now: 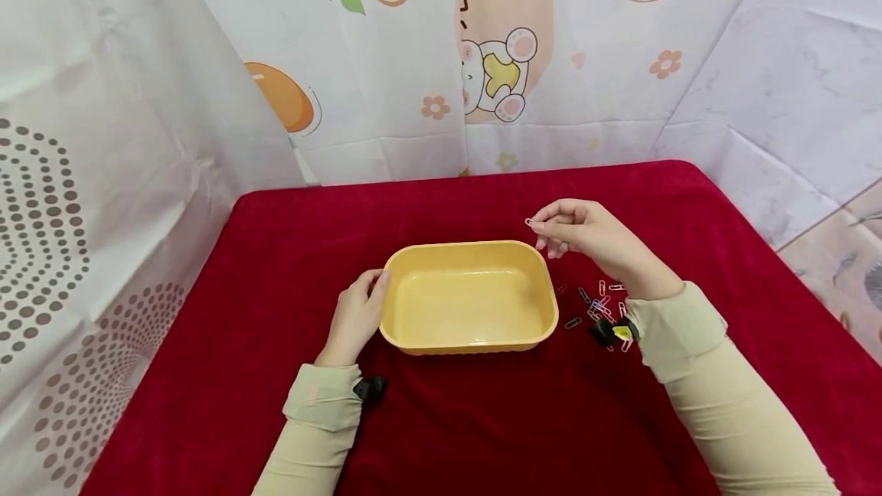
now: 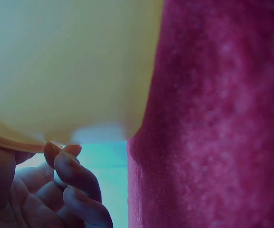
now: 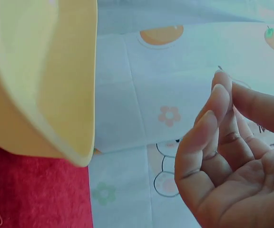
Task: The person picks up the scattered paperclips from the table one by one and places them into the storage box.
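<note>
A yellow plastic basin [image 1: 468,301] rests on the red cloth, its inside facing up and bare. My left hand [image 1: 357,312] grips its left rim; in the left wrist view the fingers [image 2: 77,178] bend below the rim, beside the outer wall. Up beyond the basin's far right corner, my right hand [image 1: 575,232] pinches a paper clip [image 1: 529,222] between thumb and fingertips. The right wrist view shows that hand [image 3: 237,142] apart from the basin wall, the clip barely visible at the fingertips. Several loose paper clips [image 1: 602,305] lie right of the basin, partly under the right wrist.
Red velvet cloth [image 1: 441,419] covers the table. Printed white curtains [image 1: 386,98] hang behind and at both sides. One dark paper clip [image 1: 573,323] lies near the basin's right side. A black wrist camera [image 1: 370,389] sits on the left wrist.
</note>
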Tool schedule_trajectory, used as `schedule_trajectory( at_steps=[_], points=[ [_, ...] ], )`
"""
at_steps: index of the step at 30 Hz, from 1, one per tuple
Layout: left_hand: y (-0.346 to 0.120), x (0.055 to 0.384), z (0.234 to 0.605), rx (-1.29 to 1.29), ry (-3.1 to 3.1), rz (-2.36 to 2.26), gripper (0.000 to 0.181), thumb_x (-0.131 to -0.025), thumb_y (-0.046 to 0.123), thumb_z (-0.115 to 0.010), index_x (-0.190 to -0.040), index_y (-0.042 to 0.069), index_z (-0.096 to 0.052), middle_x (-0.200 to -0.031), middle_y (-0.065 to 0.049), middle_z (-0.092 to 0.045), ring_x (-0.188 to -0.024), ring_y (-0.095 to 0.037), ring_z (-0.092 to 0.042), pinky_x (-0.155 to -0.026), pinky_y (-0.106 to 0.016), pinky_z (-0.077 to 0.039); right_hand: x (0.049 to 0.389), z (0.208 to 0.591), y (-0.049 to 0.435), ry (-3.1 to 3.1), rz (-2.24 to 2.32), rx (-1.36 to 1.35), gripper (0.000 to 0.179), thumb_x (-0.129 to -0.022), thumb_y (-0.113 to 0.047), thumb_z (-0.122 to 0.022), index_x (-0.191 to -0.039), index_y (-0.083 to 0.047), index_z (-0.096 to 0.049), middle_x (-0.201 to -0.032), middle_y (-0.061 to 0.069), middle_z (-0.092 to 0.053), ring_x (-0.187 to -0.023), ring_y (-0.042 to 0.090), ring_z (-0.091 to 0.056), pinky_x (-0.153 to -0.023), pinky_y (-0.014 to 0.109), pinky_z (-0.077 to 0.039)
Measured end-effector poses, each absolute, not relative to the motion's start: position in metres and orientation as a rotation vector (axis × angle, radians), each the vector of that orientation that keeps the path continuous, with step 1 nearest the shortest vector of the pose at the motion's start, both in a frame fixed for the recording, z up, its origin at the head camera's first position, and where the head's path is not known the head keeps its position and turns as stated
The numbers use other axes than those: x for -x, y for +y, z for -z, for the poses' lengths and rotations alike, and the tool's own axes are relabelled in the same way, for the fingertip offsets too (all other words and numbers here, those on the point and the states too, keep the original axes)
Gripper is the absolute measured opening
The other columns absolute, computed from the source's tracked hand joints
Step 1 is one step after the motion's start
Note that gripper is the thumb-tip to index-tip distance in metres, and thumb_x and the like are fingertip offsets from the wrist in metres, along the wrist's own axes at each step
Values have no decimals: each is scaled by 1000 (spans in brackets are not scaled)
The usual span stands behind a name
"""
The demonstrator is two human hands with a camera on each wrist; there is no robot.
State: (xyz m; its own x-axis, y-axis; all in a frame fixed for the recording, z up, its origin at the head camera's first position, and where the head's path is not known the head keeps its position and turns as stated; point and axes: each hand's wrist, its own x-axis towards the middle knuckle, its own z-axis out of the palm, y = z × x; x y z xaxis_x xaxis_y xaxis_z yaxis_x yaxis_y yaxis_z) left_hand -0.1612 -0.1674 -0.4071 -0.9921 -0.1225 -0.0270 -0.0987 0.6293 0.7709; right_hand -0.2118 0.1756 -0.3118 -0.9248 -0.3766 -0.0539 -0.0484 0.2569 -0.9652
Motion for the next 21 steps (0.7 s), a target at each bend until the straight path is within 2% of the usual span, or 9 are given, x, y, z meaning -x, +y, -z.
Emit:
schedule_trajectory(
  at_steps=[6,13,21],
  points=[
    [-168,161,406,-191,-2811,1339,50,-106,44,-41,-136,9,-58,-128,-15,-65,-106,-28,-65,-91,-45,-51,217,306,164,2239,1668,428,20,-96,-18,-67,-107,-1,-63,-74,0,-67,-64,14,-57,-69,28,-54],
    [-168,160,406,-187,-2806,1342,49,-106,44,-41,-136,9,-58,-126,-14,-66,-105,-27,-65,-89,-44,-52,227,302,149,2221,1598,457,23,-96,-20,-67,-107,-1,-65,-76,5,-67,-65,17,-60,-71,31,-56],
    [-168,161,407,-181,-2801,1340,50,-106,44,-41,-135,9,-59,-125,-15,-66,-104,-28,-65,-89,-44,-52,241,312,128,2143,1553,473,23,-97,-20,-64,-109,0,-64,-76,4,-67,-64,14,-58,-68,26,-54]
  ],
)
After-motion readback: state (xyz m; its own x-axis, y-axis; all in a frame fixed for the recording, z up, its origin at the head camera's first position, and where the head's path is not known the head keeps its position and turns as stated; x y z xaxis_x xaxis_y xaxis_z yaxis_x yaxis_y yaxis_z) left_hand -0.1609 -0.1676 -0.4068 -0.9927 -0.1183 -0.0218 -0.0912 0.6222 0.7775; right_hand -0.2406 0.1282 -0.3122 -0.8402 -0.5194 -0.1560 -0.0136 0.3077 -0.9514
